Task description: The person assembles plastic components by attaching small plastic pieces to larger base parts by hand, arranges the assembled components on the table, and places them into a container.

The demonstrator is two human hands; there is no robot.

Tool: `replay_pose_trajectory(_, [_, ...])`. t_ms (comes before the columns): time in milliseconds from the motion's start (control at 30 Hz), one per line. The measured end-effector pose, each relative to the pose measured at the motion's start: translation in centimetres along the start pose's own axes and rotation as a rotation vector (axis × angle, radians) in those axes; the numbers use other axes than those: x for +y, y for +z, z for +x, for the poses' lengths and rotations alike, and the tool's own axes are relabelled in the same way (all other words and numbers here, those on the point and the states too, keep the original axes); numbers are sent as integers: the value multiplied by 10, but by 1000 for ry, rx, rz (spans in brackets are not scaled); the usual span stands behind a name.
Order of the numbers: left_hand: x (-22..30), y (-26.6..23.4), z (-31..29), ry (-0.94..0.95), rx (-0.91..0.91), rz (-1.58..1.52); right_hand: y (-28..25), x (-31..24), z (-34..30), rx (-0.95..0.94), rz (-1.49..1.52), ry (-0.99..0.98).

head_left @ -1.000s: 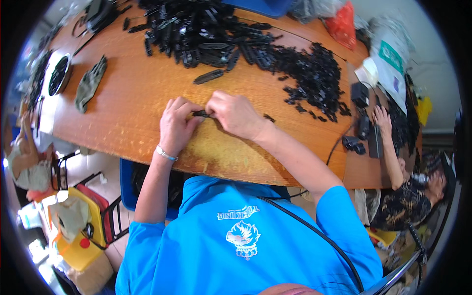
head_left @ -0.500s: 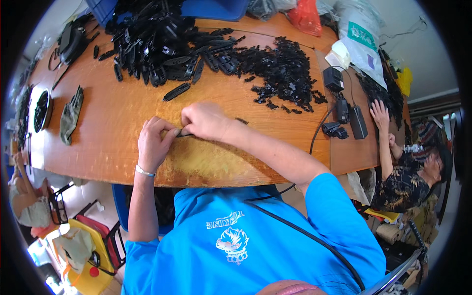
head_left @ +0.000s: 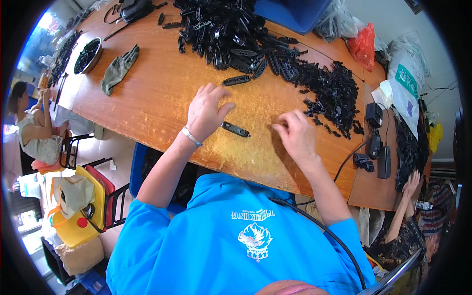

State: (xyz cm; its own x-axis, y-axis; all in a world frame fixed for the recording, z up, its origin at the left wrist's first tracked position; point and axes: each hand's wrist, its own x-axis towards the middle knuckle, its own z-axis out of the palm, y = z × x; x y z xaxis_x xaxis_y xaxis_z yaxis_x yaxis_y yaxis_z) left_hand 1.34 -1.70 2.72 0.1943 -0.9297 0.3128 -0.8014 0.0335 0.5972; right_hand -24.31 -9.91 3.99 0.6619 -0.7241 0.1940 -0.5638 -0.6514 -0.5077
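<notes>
A long black plastic part [head_left: 236, 130] lies flat on the worn wooden table [head_left: 196, 64] in front of me, touched by neither hand. Just up and left of it is my left hand [head_left: 207, 109], its thumb apart from the bent fingers and nothing visible between them. My right hand [head_left: 299, 137] hovers off to the part's right, loosely curled, with a gap between thumb and forefinger. Beyond my hands, a heap of long black plastic parts [head_left: 216, 29] spreads out. Small black pieces [head_left: 337, 96] form a second pile to its right.
A grey-green glove [head_left: 119, 70] and a bowl of black pieces [head_left: 89, 56] lie to the left. At the back are a blue bin [head_left: 295, 12] and a red bag [head_left: 363, 46]. Power adapters [head_left: 374, 115] with a cable sit at right. Other people work at both sides.
My hands have moved apart and let go of the black part, which now lies on the table. The whole scene has shifted right and tilted in view.
</notes>
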Motion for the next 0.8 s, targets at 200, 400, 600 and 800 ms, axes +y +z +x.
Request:
replay_pose_trajectory(200, [-18, 30, 47, 78, 78, 181, -6, 22, -14, -22, -239, 123])
replay_pose_trajectory(400, [-8, 29, 25, -52, -11, -222, -4, 17, -12, -28, 28, 84])
replay_pose_trajectory(600, [-23, 26, 24, 16, -4, -44, 12, -2, 11, -12, 250, 50])
replay_pose_trajectory(800, [-33, 16, 51, -164, -201, -186, 28, -14, 35, 39, 292, -43])
